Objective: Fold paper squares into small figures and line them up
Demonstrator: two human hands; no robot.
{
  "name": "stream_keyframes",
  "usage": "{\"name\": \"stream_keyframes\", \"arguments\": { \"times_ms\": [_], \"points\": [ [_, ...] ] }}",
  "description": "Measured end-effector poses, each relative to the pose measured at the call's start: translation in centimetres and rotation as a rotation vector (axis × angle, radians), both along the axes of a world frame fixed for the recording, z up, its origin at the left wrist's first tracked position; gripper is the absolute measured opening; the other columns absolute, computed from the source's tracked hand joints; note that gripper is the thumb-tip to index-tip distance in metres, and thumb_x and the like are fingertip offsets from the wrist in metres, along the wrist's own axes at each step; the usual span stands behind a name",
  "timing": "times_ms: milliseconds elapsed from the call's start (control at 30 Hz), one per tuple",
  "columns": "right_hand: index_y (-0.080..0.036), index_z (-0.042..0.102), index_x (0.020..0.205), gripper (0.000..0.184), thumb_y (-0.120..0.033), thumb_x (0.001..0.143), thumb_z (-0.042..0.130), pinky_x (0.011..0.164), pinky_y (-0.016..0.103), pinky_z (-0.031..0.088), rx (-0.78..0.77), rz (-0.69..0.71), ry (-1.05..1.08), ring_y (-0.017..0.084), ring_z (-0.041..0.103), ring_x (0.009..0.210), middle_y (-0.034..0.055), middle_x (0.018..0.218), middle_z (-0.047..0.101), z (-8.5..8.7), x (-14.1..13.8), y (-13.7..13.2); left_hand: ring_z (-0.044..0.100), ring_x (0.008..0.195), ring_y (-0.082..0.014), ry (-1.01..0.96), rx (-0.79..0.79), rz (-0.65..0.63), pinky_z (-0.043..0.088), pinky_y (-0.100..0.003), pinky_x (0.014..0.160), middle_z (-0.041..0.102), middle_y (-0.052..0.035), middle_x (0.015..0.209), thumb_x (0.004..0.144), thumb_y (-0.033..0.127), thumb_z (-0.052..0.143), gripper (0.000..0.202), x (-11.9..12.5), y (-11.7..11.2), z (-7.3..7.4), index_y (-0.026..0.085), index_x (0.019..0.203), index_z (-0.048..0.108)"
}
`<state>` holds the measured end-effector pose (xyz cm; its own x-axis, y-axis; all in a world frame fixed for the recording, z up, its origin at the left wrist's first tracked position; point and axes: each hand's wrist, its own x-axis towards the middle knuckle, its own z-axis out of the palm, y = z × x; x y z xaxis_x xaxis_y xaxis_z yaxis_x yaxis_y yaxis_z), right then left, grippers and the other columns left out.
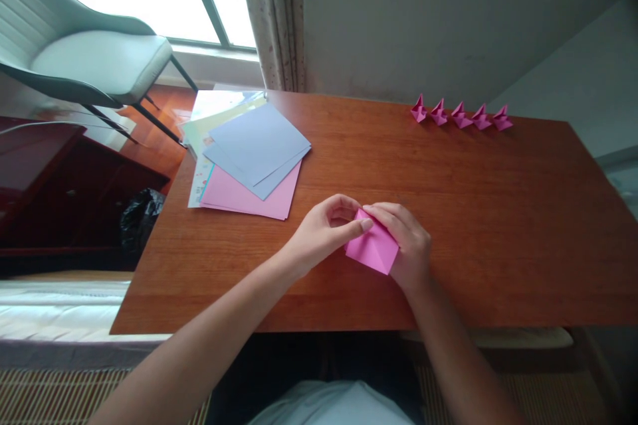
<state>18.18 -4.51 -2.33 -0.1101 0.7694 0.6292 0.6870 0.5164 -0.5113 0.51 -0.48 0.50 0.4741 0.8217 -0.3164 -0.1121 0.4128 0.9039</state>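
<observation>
Between my two hands, above the front part of the wooden table (473,226), is a folded piece of pink origami paper (373,251). My left hand (326,229) pinches its upper left side, with the thumb lying on top of the paper. On the other side, my right hand (411,242) grips the upper right edge, its fingers bent over the paper. Creases run across the pink surface. The undersides of the paper and some fingertips are hidden.
Blue paper sheets (259,146) overlap pink sheets (249,196) at the table's left, over a printed packet (197,176). Several folded pink paper cranes (461,116) stand in a row along the back edge. A chair (100,60) is beyond the left side, near the window and curtain (276,20).
</observation>
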Motion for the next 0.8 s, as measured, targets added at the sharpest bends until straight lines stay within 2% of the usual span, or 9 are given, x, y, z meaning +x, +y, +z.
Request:
{"name": "stream_keyframes", "arguments": {
  "times_ms": [233, 433, 600, 700, 800],
  "points": [
    [-0.027, 0.068, 0.124, 0.034, -0.013, 0.093, 0.064, 0.090, 0.038, 0.059, -0.061, 0.010, 0.064, 0.023, 0.070, 0.105, 0.0086, 0.113, 0.072, -0.1, 0.0, -0.1, 0.062, 0.084, -0.0123, -0.078, -0.035, 0.023, 0.047, -0.024, 0.076, 0.066, -0.0019, 0.092, 0.071, 0.028, 0.087, 0.037, 0.2, 0.0, -0.5, 0.015, 0.094, 0.061],
    [-0.031, 0.064, 0.129, 0.054, -0.007, 0.082, 0.055, 0.096, 0.045, 0.055, -0.245, 0.103, 0.369, 0.027, 0.064, 0.115, 0.0061, 0.124, 0.068, 0.2, 0.1, -0.2, 0.061, 0.081, -0.0107, -0.063, -0.030, 0.141, 0.045, -0.020, 0.070, 0.068, -0.0016, 0.090, 0.075, 0.028, 0.085, 0.032, -0.1, 0.2, -0.4, 0.015, 0.093, 0.062],
    [-0.033, 0.055, 0.139, 0.045, -0.022, 0.095, 0.052, 0.092, 0.041, 0.057, -0.411, 0.120, 0.690, 0.024, 0.065, 0.113, 0.0072, 0.131, 0.064, -0.4, -0.1, -0.1, 0.058, 0.073, -0.0082, -0.084, -0.064, 0.274, 0.043, -0.017, 0.060, 0.067, 0.0001, 0.087, 0.076, 0.029, 0.084, 0.029, -0.4, 0.3, -0.2, 0.016, 0.094, 0.065],
    [-0.034, 0.051, 0.142, 0.046, -0.035, 0.097, 0.058, 0.090, 0.040, 0.058, -0.464, 0.171, 0.701, 0.023, 0.065, 0.111, 0.0079, 0.139, 0.060, -0.3, -0.2, -0.1, 0.059, 0.072, -0.0094, -0.125, -0.121, 0.325, 0.045, -0.017, 0.058, 0.066, 0.0003, 0.087, 0.076, 0.031, 0.084, 0.035, -0.6, 0.5, -0.3, 0.018, 0.102, 0.066],
    [-0.035, 0.044, 0.148, 0.063, -0.047, 0.091, 0.068, 0.091, 0.042, 0.058, -0.494, 0.252, 0.615, 0.028, 0.059, 0.124, 0.0088, 0.153, 0.048, 0.0, -0.3, -0.2, 0.062, 0.074, -0.0116, -0.162, -0.134, 0.331, 0.052, -0.020, 0.061, 0.067, -0.0015, 0.088, 0.078, 0.032, 0.083, 0.040, -0.8, 0.7, -0.5, 0.018, 0.110, 0.066]
  ]
}}
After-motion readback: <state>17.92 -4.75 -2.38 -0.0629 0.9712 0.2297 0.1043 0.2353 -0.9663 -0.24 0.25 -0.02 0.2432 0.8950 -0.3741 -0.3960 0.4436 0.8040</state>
